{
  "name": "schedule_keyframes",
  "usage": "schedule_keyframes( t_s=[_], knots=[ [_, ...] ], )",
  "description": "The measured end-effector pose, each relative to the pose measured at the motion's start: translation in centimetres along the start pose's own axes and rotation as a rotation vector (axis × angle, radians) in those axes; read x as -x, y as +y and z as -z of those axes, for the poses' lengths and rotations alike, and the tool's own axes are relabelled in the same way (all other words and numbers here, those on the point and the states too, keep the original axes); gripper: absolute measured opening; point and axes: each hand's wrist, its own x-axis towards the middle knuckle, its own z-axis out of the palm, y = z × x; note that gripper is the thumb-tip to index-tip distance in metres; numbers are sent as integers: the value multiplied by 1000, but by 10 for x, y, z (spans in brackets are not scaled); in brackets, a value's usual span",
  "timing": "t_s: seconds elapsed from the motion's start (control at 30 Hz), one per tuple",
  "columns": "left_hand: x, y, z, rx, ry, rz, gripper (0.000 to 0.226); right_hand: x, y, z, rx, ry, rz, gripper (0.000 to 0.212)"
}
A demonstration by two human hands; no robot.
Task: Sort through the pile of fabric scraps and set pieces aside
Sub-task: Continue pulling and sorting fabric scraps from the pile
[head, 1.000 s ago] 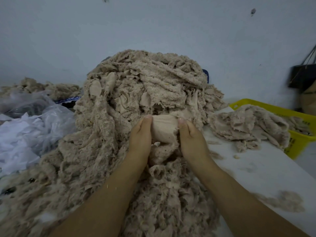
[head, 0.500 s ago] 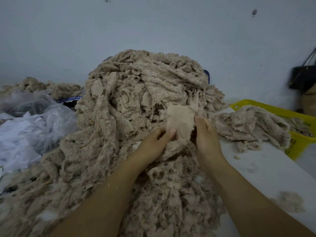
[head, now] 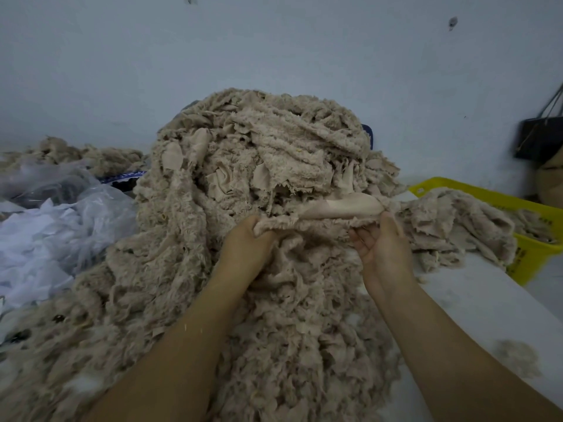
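A tall pile of beige fleecy fabric scraps [head: 262, 153] fills the middle of the white table [head: 475, 303]. Both my hands hold one long scrap [head: 338, 210], smooth side up and fuzzy below, stretched sideways in front of the pile. My left hand [head: 246, 242] grips its left end with curled fingers. My right hand [head: 380, 248], palm turned up, pinches its right end between thumb and fingers. A smaller heap of set-aside scraps [head: 457, 223] lies to the right, draped over a yellow basket [head: 530, 251].
Crumpled clear and white plastic bags [head: 51, 226] lie at the left, with more beige scraps [head: 91, 156] behind them. A dark bag [head: 539, 138] hangs on the wall at the far right. A patch of lint [head: 515, 357] sits on the table near the right edge.
The scrap, held bunched between both hands a second ago, is now pulled out wide and flat. My left hand shifted left, my right hand moved right and turned palm up.
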Motion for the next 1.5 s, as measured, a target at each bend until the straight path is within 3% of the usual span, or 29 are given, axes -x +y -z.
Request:
schedule_keyframes(
  t_s=[0.07, 0.17, 0.27, 0.37, 0.53, 0.67, 0.8, 0.9, 0.97, 1.07, 1.17, 1.33, 1.43, 1.5],
  knots=[
    [0, -2, 1, 18, 23, -16, 17, -1, -1, 2, -18, 23, -3, 21],
    [3, 3, 1, 246, -26, 92, 25, -3, -2, 3, -28, 17, -30, 25],
    [3, 8, 0, 424, -89, 211, 25, -2, 1, 3, 44, -118, -80, 53],
    [6, 13, -2, 541, -153, 191, 28, 4, 10, -2, 284, -272, -114, 80],
    [8, 10, -10, 566, -140, 93, 13, 15, 24, -11, 623, -408, -112, 65],
    [18, 14, -16, 311, -256, -85, 10, 19, 28, -13, 556, -484, -128, 68],
    [23, 17, -20, 41, -439, -253, 12, 14, 20, -12, 407, -313, -160, 28],
    [24, 17, -16, 36, -625, -193, 14, 11, 11, -10, 186, -276, -272, 29],
    [26, 17, -14, 76, -699, -101, 27, 10, 6, -9, 122, -273, -307, 29],
    [26, 23, -13, 285, -641, 83, 52, 14, 5, -11, 125, -373, -245, 24],
    [22, 22, -15, 455, -506, 191, 67, 26, 14, -16, 404, -479, -162, 13],
    [18, 14, -14, 552, -520, 213, 62, 26, 15, -13, 816, -459, 89, 28],
    [17, 17, -14, 674, -510, 218, 54, 31, 16, -9, 1082, -644, 192, 32],
    [15, 19, -15, 835, -394, 270, 48, 35, 24, -8, 1207, -768, 182, 35]
  ],
)
